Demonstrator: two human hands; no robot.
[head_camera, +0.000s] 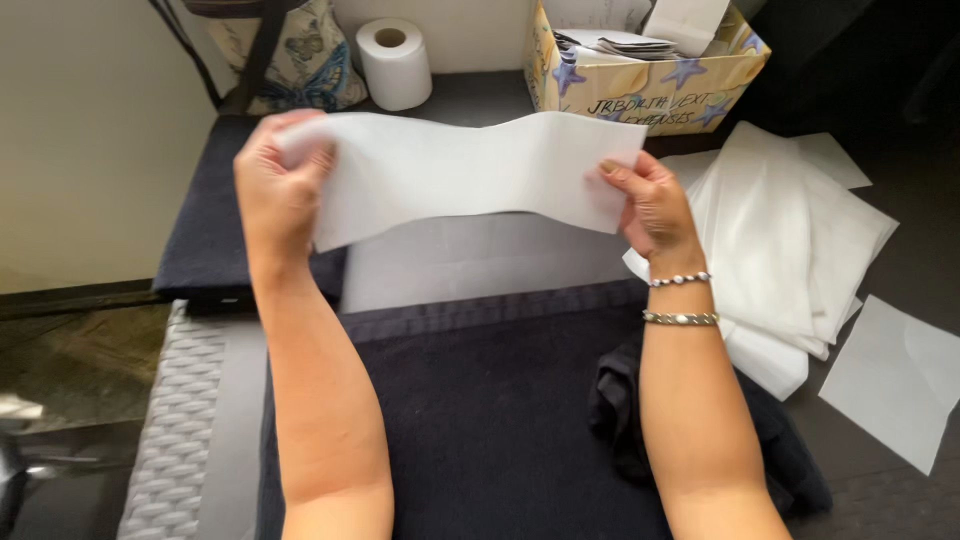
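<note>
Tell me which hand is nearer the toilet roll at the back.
Left. The left hand grips the white sheet just below and left of the toilet roll; the right hand holds the sheet's far end.

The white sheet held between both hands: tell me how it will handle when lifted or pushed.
The white sheet probably is floppy: its top edge waves between the left hand and right hand. It looks light, since fingers pinch only its ends. A push would likely crumple or slide it, like the loose pile of sheets nearby.
</note>
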